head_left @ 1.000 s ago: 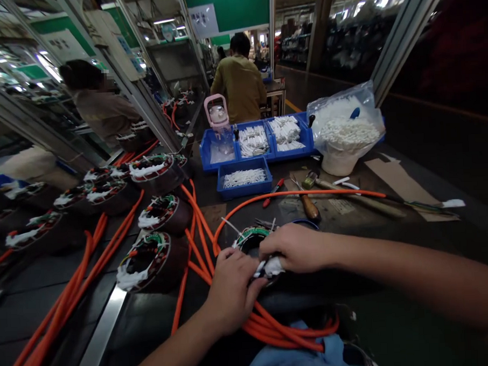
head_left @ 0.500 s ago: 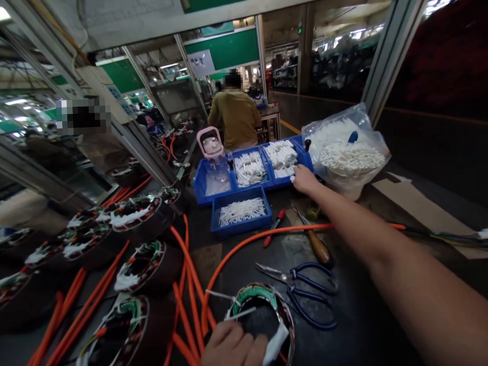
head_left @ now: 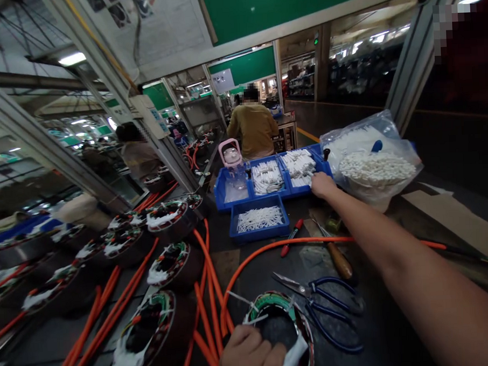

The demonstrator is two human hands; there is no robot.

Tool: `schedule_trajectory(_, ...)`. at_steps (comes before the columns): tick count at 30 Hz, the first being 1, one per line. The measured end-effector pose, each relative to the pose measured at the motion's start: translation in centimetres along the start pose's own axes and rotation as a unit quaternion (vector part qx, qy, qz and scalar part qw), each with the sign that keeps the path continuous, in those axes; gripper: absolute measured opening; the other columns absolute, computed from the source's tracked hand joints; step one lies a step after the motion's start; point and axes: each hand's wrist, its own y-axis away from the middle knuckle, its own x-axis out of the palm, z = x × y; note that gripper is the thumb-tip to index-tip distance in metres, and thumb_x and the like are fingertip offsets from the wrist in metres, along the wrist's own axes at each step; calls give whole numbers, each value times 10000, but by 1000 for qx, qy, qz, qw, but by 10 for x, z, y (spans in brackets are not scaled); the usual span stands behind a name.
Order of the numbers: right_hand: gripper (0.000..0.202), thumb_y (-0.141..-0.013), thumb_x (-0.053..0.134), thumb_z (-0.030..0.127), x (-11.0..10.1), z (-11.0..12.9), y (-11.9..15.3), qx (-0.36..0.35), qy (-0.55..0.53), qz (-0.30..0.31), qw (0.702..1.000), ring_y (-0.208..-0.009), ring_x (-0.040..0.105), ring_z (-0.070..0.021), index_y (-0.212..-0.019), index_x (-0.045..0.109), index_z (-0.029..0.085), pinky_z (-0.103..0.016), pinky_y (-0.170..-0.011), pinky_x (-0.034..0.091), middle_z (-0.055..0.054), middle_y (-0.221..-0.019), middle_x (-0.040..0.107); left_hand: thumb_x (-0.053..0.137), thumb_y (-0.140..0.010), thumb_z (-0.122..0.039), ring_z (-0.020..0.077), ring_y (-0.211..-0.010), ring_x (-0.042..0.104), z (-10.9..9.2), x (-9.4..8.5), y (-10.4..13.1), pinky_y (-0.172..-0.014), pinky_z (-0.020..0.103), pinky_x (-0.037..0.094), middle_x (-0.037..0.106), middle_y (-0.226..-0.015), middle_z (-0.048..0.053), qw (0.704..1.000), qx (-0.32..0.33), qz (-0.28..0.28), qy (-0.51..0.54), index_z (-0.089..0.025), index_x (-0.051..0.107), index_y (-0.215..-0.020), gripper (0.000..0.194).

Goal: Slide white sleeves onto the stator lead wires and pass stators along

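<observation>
My left hand (head_left: 251, 352) has its fingers curled over the near left rim of a motor stator (head_left: 309, 331) with green and white windings. Thin white strips (head_left: 256, 319) stick up beside its knuckles. My right hand (head_left: 323, 186) reaches far forward to the front right corner of a blue bin (head_left: 307, 190) filled with short white sleeves (head_left: 299, 167). Its fingers are bent together at the bin; whatever is between the fingertips is too small to name. Blue-handled scissors-like pliers (head_left: 309, 296) lie right of the stator.
Orange cables (head_left: 271, 246) arch across the bench. A red-handled tool (head_left: 291, 237) and a wooden-handled tool (head_left: 339, 261) lie beyond the pliers. A blue tray (head_left: 260, 237) of thin white pieces stands ahead, a plastic bag (head_left: 373, 169) at right. Several stators (head_left: 183, 264) crowd the left. A person (head_left: 253, 128) sits ahead.
The view has swung left and tilted up a little, so the bench appears farther right and lower. My right hand stays at the bin's front corner, and my left stays on the stator.
</observation>
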Motion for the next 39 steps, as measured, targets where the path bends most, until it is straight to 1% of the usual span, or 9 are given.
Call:
schedule_trajectory(4,194,-845,477,123,-16,8,20,-12,-45,-56,997,-1064,499,-228,-1009,576,90,-360,-895,384,-139,-1116,555,87,-945,-403,139,-487,434,-4,-6,2,-562,313,319,512,-526,2,998,0,42,46,-167,566,-866,539)
schedule_trajectory(7,260,-786,450,77,-31,16,53,-18,-87,-107,990,-1027,519,-241,-1020,563,79,-321,-865,385,-167,-1087,567,100,-923,-439,154,-550,457,-7,-15,1,-595,324,322,549,-620,31,992,-23,95,81,-164,547,-919,525)
schedule_trajectory(11,204,-792,491,224,-45,28,140,-83,-176,-120,973,-858,582,-195,-976,556,163,-284,-747,454,-68,-957,622,265,-879,-436,170,-625,482,-9,-21,1,-644,334,337,571,-709,44,982,-42,154,102,-164,527,-989,393)
schedule_trajectory(13,224,-787,513,269,-51,34,196,-150,-316,-120,929,-841,594,-200,-992,560,190,-302,-727,475,-53,-941,632,310,-860,-504,177,-663,497,-10,-22,1,-693,347,350,585,-746,46,978,-45,176,106,-164,521,-1028,434)
schedule_trajectory(16,163,-820,489,256,-64,43,270,-206,-407,-50,888,-764,607,-175,-935,599,222,-275,-672,485,-33,-855,650,428,-760,-664,198,-734,519,-12,-23,0,-777,364,353,601,-807,52,972,-60,196,113,-159,513,-1078,603)
schedule_trajectory(19,139,-835,492,244,-72,54,314,-245,-434,38,866,-707,604,-151,-895,616,223,-244,-632,478,-19,-796,651,528,-739,-612,205,-780,529,-16,-23,-3,-831,360,343,606,-835,55,967,-88,214,107,-159,527,-1057,554)
schedule_trajectory(28,154,-831,509,174,-79,80,325,-303,-425,45,852,-847,585,-153,-935,620,198,-273,-763,461,-38,-902,637,595,-718,-551,219,-788,537,-22,-25,-6,-838,377,340,607,-813,59,964,-100,236,67,-167,553,-955,452)
schedule_trajectory(35,241,-807,516,107,-92,109,315,-341,-348,221,845,-755,613,-121,-957,661,227,-207,-684,450,18,-844,679,560,-736,-551,217,-772,538,-23,-25,-6,-814,376,352,608,-793,60,967,-94,231,60,-161,555,-894,421)
schedule_trajectory(39,243,-827,446,85,-77,121,344,-416,-257,118,864,-729,597,-145,-948,644,157,-233,-656,450,-42,-818,663,590,-699,-443,223,-787,534,-24,-24,-5,-833,381,349,611,-804,58,964,-98,239,57,-166,552,-872,329)
